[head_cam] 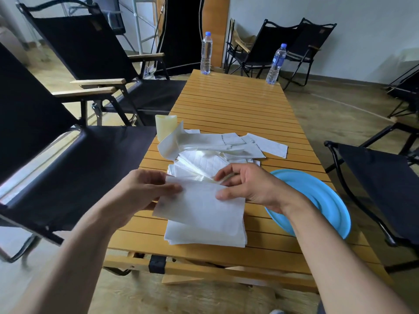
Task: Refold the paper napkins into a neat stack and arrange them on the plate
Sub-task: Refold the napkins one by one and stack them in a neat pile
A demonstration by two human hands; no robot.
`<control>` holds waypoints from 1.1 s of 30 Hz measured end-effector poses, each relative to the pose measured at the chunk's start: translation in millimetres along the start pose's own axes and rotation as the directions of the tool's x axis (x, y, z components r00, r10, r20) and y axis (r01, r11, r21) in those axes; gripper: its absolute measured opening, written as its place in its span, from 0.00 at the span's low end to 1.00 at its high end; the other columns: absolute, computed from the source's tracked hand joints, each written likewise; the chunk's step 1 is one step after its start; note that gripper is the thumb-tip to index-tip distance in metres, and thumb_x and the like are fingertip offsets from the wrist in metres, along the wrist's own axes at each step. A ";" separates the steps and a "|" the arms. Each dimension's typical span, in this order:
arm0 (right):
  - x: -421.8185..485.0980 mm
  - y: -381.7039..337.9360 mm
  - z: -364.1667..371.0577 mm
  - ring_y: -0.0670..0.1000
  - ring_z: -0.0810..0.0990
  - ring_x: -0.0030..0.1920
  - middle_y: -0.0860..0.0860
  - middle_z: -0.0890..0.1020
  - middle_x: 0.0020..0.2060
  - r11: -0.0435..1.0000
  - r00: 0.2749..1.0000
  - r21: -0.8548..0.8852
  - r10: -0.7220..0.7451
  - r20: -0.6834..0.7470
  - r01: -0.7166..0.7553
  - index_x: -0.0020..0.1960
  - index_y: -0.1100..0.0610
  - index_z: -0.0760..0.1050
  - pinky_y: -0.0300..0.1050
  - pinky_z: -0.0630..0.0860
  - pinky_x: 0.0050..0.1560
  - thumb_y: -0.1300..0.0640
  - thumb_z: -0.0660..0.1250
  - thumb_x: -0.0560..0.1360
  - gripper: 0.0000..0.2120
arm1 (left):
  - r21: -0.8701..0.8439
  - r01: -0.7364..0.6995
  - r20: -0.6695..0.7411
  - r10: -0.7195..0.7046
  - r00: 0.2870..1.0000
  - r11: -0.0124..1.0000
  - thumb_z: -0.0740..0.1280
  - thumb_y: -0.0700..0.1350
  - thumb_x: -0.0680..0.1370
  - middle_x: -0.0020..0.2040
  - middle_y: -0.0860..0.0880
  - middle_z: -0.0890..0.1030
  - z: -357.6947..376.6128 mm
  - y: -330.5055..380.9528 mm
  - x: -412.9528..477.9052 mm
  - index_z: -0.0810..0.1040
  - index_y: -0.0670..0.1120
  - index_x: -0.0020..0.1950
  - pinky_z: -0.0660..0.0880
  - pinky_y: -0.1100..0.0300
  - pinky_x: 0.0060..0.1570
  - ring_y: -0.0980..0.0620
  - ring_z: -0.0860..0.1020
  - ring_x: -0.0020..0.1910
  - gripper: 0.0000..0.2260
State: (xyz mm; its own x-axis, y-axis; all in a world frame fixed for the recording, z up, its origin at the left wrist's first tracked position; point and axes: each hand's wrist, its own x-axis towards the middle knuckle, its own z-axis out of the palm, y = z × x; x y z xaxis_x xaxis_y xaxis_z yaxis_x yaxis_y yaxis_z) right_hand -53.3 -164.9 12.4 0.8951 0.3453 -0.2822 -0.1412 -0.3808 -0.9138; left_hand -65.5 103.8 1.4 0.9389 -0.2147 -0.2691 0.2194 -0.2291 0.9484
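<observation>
Both hands over near end of slatted wooden table point(238, 103). Left hand point(145, 189) pinches the left edge of one white napkin point(204, 207), thumb on top, fingers underneath. Right hand point(246, 184) grips the napkin's upper right edge, thumb pressed on the sheet; the curled fingers seem to catch the far edge, hard to tell.

Held napkin is tilted, lifted just above a squared napkin stack point(205, 236) lying on the table. Behind the hands, loose unfolded napkins point(226, 148) in a messy heap. Blue plate point(326, 200) at the table's right edge, partly under the right wrist, no napkins visible on it.

Cream cup point(165, 126) beside the heap. Two water bottles point(206, 53) at far end. Black folding chairs point(86, 48) around.
</observation>
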 end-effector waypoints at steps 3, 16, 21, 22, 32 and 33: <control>-3.7 9.0 -9.4 0.51 0.84 0.41 0.58 0.86 0.48 0.987 0.987 -0.020 0.158 -0.004 -0.158 0.54 0.57 0.80 0.41 0.79 0.38 0.61 0.81 0.67 0.18 | 0.097 0.149 -0.050 -0.144 0.988 0.984 0.75 0.45 0.74 0.40 0.48 0.87 -3.7 -8.6 4.1 0.87 0.46 0.42 0.80 0.63 0.32 0.54 0.86 0.37 0.04; 10.4 31.5 -3.2 0.46 0.81 0.28 0.52 0.85 0.29 0.837 0.917 -0.377 0.350 -0.190 -0.397 0.44 0.58 0.76 0.37 0.73 0.25 0.57 0.83 0.64 0.18 | 0.376 0.364 -0.219 -0.301 0.928 0.852 0.78 0.51 0.72 0.36 0.48 0.83 17.6 -25.9 20.1 0.82 0.46 0.45 0.72 0.65 0.24 0.52 0.78 0.33 0.10; 11.2 27.9 -2.6 0.46 0.83 0.34 0.52 0.85 0.36 0.812 0.908 -0.410 0.353 -0.225 -0.417 0.48 0.56 0.76 0.40 0.78 0.31 0.55 0.85 0.61 0.22 | 0.310 0.347 -0.167 -0.308 0.936 0.885 0.78 0.45 0.73 0.44 0.46 0.84 19.4 -22.3 22.7 0.76 0.50 0.58 0.76 0.62 0.27 0.50 0.83 0.39 0.18; 11.3 27.2 -2.7 0.48 0.84 0.36 0.53 0.85 0.38 0.817 0.905 -0.391 0.367 -0.216 -0.424 0.49 0.56 0.76 0.41 0.80 0.33 0.57 0.85 0.62 0.22 | 0.322 0.337 -0.140 -0.308 0.941 0.885 0.77 0.44 0.74 0.44 0.46 0.84 20.6 -22.1 22.9 0.76 0.52 0.59 0.76 0.62 0.26 0.50 0.82 0.38 0.17; 7.5 24.1 -4.6 0.46 0.85 0.34 0.52 0.86 0.37 0.849 0.895 -0.283 0.425 -0.138 -0.447 0.49 0.56 0.80 0.42 0.82 0.35 0.56 0.83 0.65 0.18 | 0.415 0.369 -0.084 -0.369 0.925 0.831 0.76 0.45 0.75 0.42 0.47 0.84 11.8 -22.0 22.6 0.82 0.52 0.48 0.76 0.64 0.25 0.53 0.81 0.33 0.05; 10.5 24.4 -5.7 0.47 0.85 0.35 0.51 0.86 0.37 0.875 0.910 -0.266 0.354 -0.216 -0.404 0.48 0.55 0.80 0.41 0.80 0.34 0.54 0.83 0.66 0.16 | 0.410 0.360 -0.086 -0.357 0.930 0.838 0.76 0.46 0.74 0.43 0.47 0.84 10.9 -22.1 22.9 0.83 0.52 0.49 0.75 0.64 0.26 0.53 0.81 0.36 0.05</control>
State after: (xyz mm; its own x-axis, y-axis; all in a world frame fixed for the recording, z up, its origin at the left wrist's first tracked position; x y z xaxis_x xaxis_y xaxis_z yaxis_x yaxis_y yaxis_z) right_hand -44.9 -175.5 -11.3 0.8558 -0.0060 -0.5173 -0.3726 -0.7009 -0.6082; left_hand -51.7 93.6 -27.5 0.8177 -0.0359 -0.5746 0.4129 -0.6589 0.6287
